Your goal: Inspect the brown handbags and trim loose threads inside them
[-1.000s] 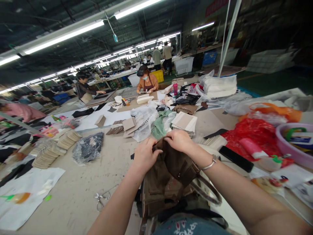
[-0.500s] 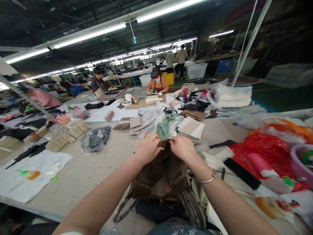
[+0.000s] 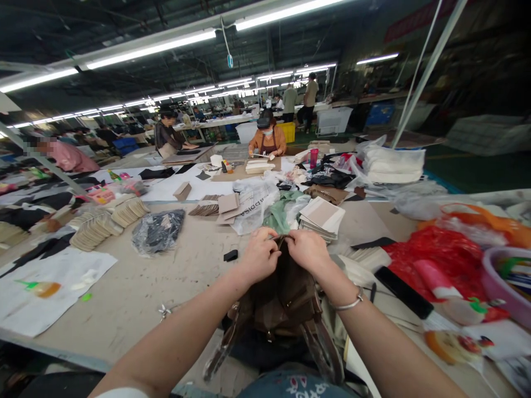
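Observation:
A brown handbag stands on the table right in front of my body, its straps hanging toward me. My left hand pinches the top edge of the bag between thumb and fingers. Close beside it, my right hand grips the same edge, with a bracelet on that wrist. Both hands are closed, and the stretch of rim between them is short. The bag's inside looks dark, and its underside is hidden.
A plastic-wrapped black bundle and stacked beige pieces lie to the left. Beyond my hands is a pile of beige boards. On the right are a black phone, a red plastic bag and a purple basin. A co-worker sits opposite.
My left hand has moved right along the bag's edge, closer to my right hand. The bag's opening has narrowed. A small black piece and metal scissors-like item now show beside my left arm.

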Demonstrator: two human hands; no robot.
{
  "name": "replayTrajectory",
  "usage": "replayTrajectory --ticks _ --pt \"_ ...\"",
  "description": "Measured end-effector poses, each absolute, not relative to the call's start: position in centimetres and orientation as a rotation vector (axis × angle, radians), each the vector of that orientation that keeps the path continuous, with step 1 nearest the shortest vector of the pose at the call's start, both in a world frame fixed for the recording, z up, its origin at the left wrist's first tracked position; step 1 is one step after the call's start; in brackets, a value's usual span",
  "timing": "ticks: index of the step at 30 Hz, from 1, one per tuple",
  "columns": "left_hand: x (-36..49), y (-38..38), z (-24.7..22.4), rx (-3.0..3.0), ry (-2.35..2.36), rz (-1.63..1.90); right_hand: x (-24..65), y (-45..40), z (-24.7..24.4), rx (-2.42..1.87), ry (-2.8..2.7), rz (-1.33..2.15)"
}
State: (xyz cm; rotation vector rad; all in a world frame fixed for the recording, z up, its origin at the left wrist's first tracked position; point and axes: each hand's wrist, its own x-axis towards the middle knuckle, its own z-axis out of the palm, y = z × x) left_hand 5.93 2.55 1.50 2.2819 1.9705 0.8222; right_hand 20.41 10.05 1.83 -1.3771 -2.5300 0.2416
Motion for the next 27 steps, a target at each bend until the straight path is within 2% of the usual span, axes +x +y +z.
replayTrajectory --ticks 6,17,27 --pt "5.2 3.4 0.6 2.052 1.984 1.033 21.5 11.4 2.0 -1.086 -2.633 0.29" --pt "4.7 4.4 0.6 2.031 2.143 0.903 21.5 13.0 2.0 -0.981 -2.66 0.314" --pt "4.7 5.1 0.7 2.0 2.193 0.84 22.7 14.1 1.9 -0.705 -2.694 0.491"
